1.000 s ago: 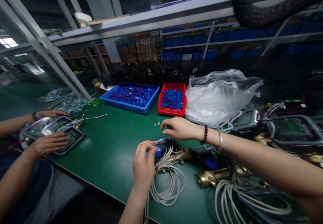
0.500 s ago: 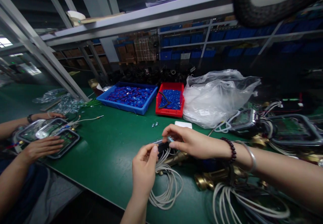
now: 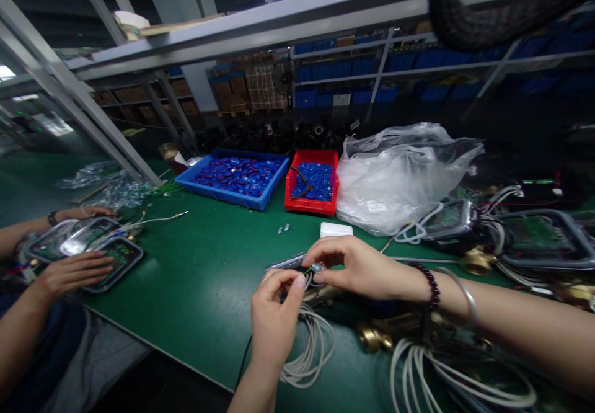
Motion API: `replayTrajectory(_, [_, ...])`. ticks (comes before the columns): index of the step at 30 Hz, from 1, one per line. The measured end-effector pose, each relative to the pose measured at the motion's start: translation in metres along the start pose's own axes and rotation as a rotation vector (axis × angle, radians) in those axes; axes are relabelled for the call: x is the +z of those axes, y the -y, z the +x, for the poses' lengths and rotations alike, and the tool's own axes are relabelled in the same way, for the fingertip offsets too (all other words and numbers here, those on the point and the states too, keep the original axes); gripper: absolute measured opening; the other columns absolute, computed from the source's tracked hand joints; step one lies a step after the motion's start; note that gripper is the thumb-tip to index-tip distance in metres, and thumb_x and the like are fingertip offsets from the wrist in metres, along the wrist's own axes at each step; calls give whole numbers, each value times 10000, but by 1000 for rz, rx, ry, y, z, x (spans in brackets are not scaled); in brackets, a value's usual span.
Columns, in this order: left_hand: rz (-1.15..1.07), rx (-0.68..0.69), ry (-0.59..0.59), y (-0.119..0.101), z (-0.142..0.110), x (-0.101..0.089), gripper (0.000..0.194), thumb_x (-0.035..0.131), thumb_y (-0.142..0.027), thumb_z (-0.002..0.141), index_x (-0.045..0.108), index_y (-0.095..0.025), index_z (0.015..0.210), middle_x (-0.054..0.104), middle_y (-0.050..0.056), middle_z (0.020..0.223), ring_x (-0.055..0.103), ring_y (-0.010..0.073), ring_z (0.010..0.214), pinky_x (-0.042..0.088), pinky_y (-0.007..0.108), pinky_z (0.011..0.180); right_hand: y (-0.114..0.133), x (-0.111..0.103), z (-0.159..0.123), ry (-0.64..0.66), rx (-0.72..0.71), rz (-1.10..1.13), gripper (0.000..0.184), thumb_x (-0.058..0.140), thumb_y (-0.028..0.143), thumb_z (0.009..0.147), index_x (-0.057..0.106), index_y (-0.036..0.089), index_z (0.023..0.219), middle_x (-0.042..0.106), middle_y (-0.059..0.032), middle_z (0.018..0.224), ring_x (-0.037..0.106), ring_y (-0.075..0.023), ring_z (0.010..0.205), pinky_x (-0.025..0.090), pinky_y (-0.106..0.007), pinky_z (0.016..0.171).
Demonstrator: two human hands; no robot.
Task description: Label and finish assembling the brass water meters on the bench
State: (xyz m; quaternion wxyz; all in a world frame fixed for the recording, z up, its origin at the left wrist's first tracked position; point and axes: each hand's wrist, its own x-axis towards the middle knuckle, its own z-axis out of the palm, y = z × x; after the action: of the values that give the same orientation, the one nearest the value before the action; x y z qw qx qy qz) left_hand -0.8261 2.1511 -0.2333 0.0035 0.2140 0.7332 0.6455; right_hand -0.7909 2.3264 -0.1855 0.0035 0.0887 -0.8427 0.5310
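Note:
My left hand point(image 3: 275, 320) is closed in a pinch, with a thin green wire point(image 3: 308, 270) at its fingertips. Between the thumb and fingers of my right hand point(image 3: 351, 263) is a small pale-blue wire connector point(image 3: 317, 268), close to that wire. The two hands almost touch at the fingertips. Behind and below them lies a dark-framed meter unit point(image 3: 284, 262), mostly hidden by my hands. A coil of pale cable point(image 3: 309, 351) rests on the green table point(image 3: 199, 301) beside my left wrist. Two or so similar connectors point(image 3: 283, 229) lie loose beyond the hands.
A blue tray point(image 3: 260, 202) of blue round pieces and a red bin point(image 3: 310, 207) of small blue pieces stand behind. A plastic bag point(image 3: 395, 177), brass fittings point(image 3: 372, 337) and more meters point(image 3: 542, 239) crowd the right. A co-worker's hands point(image 3: 69, 273) handle meters at left.
My left hand has moved slightly right and closer to my right hand. The green wire now shows between them, beside the connector. The view has shifted a little.

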Motion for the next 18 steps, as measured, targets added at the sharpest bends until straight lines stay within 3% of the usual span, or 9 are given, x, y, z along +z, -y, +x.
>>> replayTrajectory(13, [72,35,22,1,-1,-4,129,613,-250,779,671,-181,687,616,15,711,581,143,697,466,217,627,-1,6,0,71,130,378,281,729,263,684,628,142,917,614,11,694,550,-108,619,454,-220,598])
replayTrajectory(18, [77,50,-99,4,-2,-6,145,604,-285,818,709,-185,816,641,32,781,612,154,759,497,238,692,-5,5,2,72,192,469,391,788,356,659,645,146,956,655,-20,772,610,-133,697,500,-260,667])
